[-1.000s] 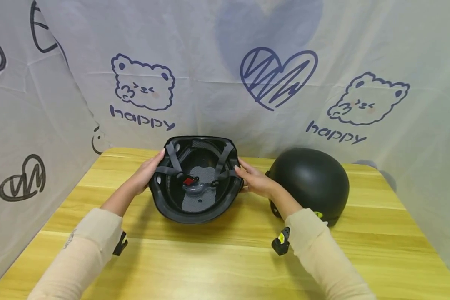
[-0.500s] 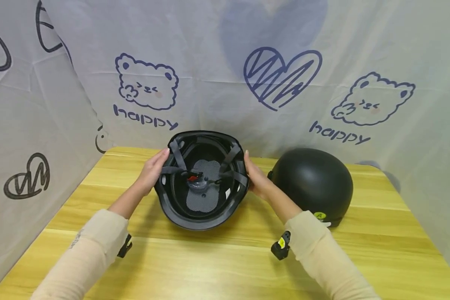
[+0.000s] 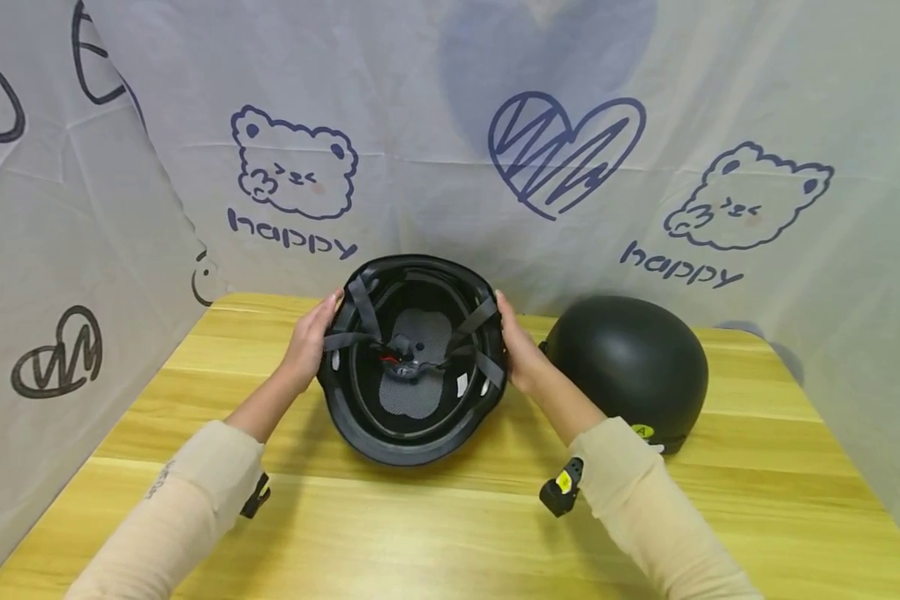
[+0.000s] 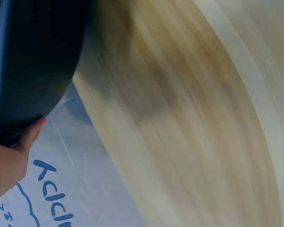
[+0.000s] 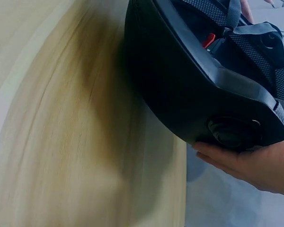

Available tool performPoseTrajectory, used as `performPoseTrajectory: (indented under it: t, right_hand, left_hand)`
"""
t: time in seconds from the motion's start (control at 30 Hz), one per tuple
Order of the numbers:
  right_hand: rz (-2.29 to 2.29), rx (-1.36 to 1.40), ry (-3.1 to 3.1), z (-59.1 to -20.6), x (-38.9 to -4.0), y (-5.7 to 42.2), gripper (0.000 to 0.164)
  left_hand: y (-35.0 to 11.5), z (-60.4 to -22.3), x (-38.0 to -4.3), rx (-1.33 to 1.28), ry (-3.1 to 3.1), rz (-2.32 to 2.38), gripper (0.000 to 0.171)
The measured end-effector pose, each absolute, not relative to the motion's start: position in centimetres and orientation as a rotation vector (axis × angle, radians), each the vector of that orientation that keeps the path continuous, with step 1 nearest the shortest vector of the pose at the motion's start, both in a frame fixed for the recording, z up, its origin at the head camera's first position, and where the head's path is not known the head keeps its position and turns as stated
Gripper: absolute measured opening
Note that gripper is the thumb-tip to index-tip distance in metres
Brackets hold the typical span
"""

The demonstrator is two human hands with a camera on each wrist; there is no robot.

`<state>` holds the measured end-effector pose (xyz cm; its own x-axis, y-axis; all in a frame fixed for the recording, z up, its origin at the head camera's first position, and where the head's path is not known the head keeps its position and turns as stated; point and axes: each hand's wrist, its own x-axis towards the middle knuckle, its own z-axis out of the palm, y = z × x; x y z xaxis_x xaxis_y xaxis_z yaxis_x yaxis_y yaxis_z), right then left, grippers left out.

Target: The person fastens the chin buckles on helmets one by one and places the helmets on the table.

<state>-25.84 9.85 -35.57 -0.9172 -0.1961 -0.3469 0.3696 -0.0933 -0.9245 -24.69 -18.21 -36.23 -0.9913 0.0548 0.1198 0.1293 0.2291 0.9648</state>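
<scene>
A black helmet (image 3: 401, 450) is held upside down above the table, tilted so its padded inside faces the head camera. Grey chin straps (image 3: 363, 308) and a small red buckle part (image 3: 388, 358) show within it. My left hand (image 3: 309, 346) grips its left side, fingers lying along the outer shell. Opposite, my right hand (image 3: 521, 346) holds the right side; the right wrist view shows its fingers (image 5: 222, 158) against the shell beside a round knob (image 5: 232, 132). Both thumbs are mostly hidden. To the right, a second black helmet (image 3: 630, 358) rests dome up.
The wooden table (image 3: 420, 542) ends at a cloth backdrop (image 3: 420, 200) printed with bears and hearts. A yellow label (image 3: 642, 431) marks the second helmet's lower edge, close to the right forearm. Small black devices (image 3: 561, 489) are worn at the wrists.
The held helmet has turned a little and shifted slightly right, showing a white label inside. The right hand's thumb has left the rim's inner side. The second helmet stays put.
</scene>
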Motion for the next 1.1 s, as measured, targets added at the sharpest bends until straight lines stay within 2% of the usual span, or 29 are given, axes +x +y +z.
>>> performPoseTrajectory:
  t: [0.17,0.4,0.53,0.67,0.87,1.1]
  right_hand:
    - [-2.175,0.138,1.862,-35.2,-25.8,9.7,0.063]
    - [-2.223,0.042,1.958,-34.9,-25.6,9.6,0.053]
    - [-2.226,0.008,2.024,-35.0,-25.3,9.7,0.046]
    - [-2.198,-0.061,2.062,-34.8,-25.0,9.9,0.049]
    - [-2.193,-0.195,2.095,-34.8,-24.8,10.1,0.049]
    - [-2.127,-0.365,2.146,-34.8,-24.9,10.8,0.052]
  left_hand:
    - [-18.5,-36.0,-24.7,-0.06,-2.344,-2.248,0.081]
    - [-18.5,-35.7,-24.9,0.039,-2.374,-2.29,0.068]
    - [-18.5,-35.7,-25.0,0.069,-2.426,-2.328,0.073]
    - [-18.6,-35.5,-25.1,0.04,-2.515,-2.331,0.076]
    - [-19.0,-34.6,-25.8,-0.107,-2.6,-2.342,0.064]
    - [-19.1,-33.6,-26.0,-0.083,-2.796,-2.269,0.071]
